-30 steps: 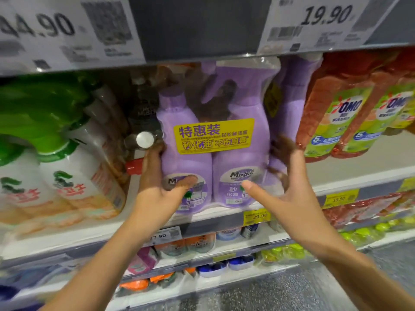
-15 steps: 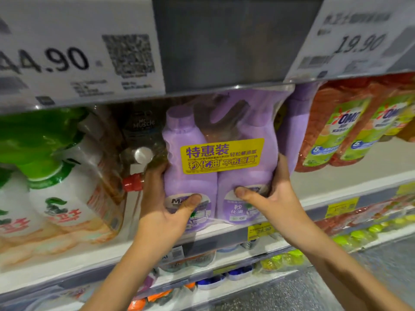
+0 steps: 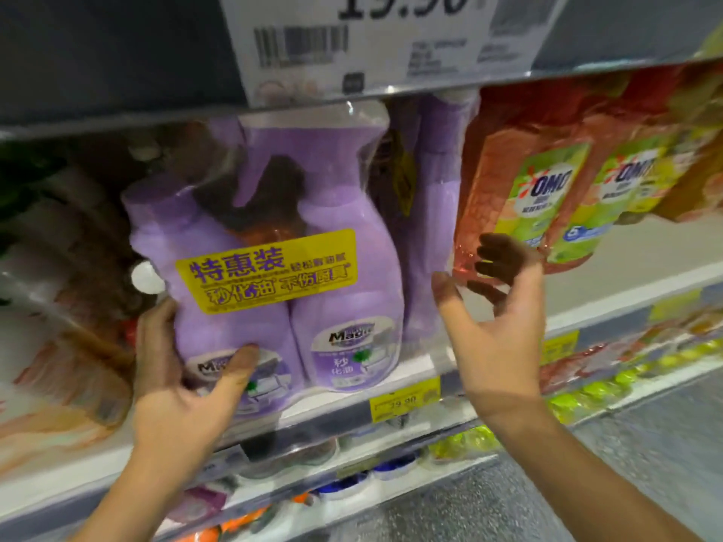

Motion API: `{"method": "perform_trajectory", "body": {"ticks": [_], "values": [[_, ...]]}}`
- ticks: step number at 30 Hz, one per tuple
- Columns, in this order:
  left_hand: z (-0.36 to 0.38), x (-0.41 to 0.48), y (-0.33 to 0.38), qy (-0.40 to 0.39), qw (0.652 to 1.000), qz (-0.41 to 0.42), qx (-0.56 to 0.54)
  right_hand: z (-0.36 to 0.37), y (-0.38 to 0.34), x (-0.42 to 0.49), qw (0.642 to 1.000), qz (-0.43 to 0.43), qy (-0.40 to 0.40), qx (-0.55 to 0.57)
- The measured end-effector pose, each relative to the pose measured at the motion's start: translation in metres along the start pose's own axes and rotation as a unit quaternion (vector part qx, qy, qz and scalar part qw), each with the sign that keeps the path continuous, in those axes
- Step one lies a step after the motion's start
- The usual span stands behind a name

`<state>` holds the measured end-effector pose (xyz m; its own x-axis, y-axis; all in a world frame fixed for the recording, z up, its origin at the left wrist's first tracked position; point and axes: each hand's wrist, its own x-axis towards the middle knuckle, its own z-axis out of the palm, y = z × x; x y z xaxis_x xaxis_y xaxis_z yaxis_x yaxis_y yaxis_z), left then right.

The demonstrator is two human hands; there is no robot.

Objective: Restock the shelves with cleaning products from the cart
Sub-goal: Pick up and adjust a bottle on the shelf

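A shrink-wrapped twin pack of purple cleaner bottles (image 3: pixel 270 275) with a yellow label stands on the shelf (image 3: pixel 344 400) at its front edge. My left hand (image 3: pixel 184 385) grips its lower left corner, thumb across the front and fingers behind the side. My right hand (image 3: pixel 497 318) hovers just right of the pack with fingers loosely spread, holding nothing. Another purple pack (image 3: pixel 434 213) stands right beside the first, between it and my right hand.
Orange OMO refill pouches (image 3: pixel 547 189) fill the shelf to the right. Blurred bottles with a white cap (image 3: pixel 146 277) crowd the left. A large price sign (image 3: pixel 375 41) hangs from the shelf above. Lower shelves hold small products; grey floor lies at bottom right.
My right hand has let go of the pack's right side and moved away to the right. The view has shifted right and closer. My left hand keeps its grip.
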<state>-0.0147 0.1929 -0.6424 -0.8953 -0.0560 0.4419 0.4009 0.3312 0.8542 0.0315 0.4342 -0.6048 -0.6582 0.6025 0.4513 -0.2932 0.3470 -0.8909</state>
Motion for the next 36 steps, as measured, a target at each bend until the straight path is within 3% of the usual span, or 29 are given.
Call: {"method": "perform_trajectory", "body": {"ticks": [4, 11, 15, 22, 27, 29, 33, 36], "values": [[0.0, 0.002, -0.007, 0.022, 1.0, -0.006, 0.008, 0.013, 0.011, 0.026, 0.99, 0.05, -0.12, -0.062], [0.006, 0.003, -0.01, 0.083, 0.997, -0.008, 0.008, 0.001, 0.017, 0.048, 0.969, 0.034, -0.174, -0.17], [0.008, 0.002, -0.005, 0.094, 0.996, -0.014, -0.002, -0.029, 0.016, 0.074, 0.94, 0.055, -0.27, -0.203], [0.008, -0.001, -0.006, 0.084, 0.995, -0.054, -0.014, -0.067, 0.019, 0.104, 0.908, 0.111, -0.38, -0.136], [0.016, -0.005, 0.004, 0.108, 0.993, -0.026, 0.032, -0.1, 0.019, 0.123, 0.88, 0.153, -0.434, -0.115], [0.019, -0.008, 0.009, 0.122, 0.991, -0.022, 0.054, -0.106, 0.019, 0.121, 0.889, 0.154, -0.423, -0.089], [0.021, -0.01, 0.019, 0.134, 0.989, -0.016, 0.055, -0.092, 0.029, 0.089, 0.949, 0.131, -0.286, -0.022], [0.023, -0.009, 0.027, 0.133, 0.989, -0.018, 0.054, -0.086, 0.032, 0.084, 0.966, 0.095, -0.238, -0.023]]}}
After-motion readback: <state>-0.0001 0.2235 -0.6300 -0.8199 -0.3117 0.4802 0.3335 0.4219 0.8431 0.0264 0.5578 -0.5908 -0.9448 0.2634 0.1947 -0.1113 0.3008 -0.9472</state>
